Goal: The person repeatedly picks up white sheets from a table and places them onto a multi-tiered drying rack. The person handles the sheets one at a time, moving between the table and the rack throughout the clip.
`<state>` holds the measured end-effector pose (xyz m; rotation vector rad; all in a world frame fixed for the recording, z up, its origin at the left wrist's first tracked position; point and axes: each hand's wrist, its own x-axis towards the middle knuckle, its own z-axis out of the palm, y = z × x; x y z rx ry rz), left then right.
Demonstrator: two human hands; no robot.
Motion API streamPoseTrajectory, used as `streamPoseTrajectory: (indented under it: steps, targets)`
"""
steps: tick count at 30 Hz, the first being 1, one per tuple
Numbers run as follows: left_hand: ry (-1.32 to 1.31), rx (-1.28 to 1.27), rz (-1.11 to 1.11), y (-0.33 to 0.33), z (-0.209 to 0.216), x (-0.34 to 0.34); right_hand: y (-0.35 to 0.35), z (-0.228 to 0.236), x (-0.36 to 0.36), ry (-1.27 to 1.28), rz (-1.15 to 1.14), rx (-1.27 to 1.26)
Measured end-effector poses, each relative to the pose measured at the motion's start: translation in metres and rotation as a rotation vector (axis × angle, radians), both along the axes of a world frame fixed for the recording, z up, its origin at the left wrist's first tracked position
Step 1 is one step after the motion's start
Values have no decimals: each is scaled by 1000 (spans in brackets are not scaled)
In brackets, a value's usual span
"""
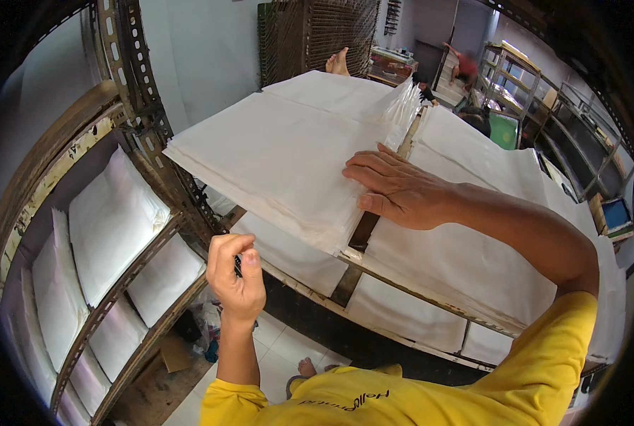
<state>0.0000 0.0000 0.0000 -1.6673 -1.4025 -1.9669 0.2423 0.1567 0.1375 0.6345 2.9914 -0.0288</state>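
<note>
Right hand (396, 188) lies flat and open, gripping nothing, on the right edge of the white sheet stack (271, 153) atop the rack (430, 295), presumably steadying it; left hand (237, 284) half-curls, contents indiscernible

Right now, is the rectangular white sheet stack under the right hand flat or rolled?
Flat: the rectangular white sheet stack shows its broad top face, right hand over its right edge.

Flat stack of white sheets (271, 145)

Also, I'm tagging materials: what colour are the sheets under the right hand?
The sheets are white, as the head view shows.
</note>
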Motion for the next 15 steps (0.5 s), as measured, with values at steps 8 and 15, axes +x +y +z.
streamPoseTrajectory:
  steps: [8, 15]
  targets:
    - [12, -25, 58, -16, -19, -1, 23, 19, -8, 146, -42, -160]
    - [-291, -375, 108, -41, -142, 17, 220, 99, 16, 364, -673, 218]
